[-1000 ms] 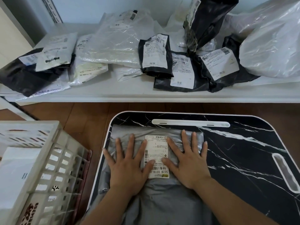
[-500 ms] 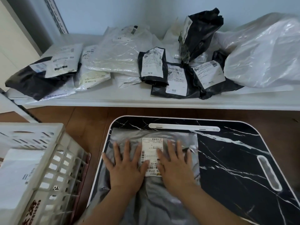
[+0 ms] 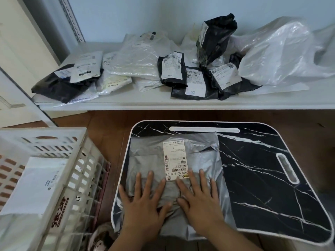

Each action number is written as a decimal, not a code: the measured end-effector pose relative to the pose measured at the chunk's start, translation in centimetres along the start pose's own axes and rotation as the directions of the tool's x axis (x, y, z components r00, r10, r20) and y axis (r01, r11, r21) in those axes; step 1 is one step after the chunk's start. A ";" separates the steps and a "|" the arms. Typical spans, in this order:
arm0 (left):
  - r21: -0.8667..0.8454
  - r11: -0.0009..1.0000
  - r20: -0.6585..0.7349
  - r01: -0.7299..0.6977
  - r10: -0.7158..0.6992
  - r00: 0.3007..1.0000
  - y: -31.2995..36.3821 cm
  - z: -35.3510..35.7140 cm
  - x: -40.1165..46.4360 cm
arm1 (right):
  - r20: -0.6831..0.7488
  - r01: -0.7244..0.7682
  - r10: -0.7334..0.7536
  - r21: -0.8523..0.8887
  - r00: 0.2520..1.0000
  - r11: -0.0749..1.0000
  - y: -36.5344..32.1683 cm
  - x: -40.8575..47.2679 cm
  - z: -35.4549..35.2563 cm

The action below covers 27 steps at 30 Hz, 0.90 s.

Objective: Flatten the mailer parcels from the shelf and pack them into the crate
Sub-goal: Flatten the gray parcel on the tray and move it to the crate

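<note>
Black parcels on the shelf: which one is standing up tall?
The black parcel at the back, right of middle, stands upright with its crumpled top highest; the other black ones lie flat.

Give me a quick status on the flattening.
Left hand and right hand flat, pressing grey mailer on tray. Crate alongside. Nothing blocking.

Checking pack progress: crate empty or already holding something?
Not empty. The white crate already holds at least one white mailer lying flat inside; how many lie beneath it cannot be told.
</note>
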<state>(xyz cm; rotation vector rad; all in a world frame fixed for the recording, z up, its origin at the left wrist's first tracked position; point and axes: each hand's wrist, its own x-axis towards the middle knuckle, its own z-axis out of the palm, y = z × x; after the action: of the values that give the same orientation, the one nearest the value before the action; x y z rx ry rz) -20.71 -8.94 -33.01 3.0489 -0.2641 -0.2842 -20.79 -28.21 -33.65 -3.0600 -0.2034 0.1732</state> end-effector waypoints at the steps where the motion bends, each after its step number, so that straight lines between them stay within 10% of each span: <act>1: -0.016 1.000 0.009 -0.001 0.001 1.000 0.3 0.0 -0.2 | 0.017 -0.015 0.015 0.003 1.000 1.000 0.4 -0.2 -0.3; 22: -0.082 0.997 0.049 -0.005 0.009 0.999 0.5 -0.1 0.1 | 0.078 0.048 -0.051 0.045 0.996 0.998 1.8 -0.3 -0.9; 27: -0.556 0.743 -0.019 0.371 -0.458 0.889 0.2 -4.2 0.6 | 0.023 -0.476 0.511 0.404 0.859 0.781 2.4 -0.5 -4.2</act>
<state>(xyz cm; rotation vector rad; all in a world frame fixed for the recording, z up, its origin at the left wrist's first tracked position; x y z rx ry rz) -19.40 -9.07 -28.97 2.4984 0.4512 -0.1082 -20.45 -30.95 -29.67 -2.6279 0.5829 0.0890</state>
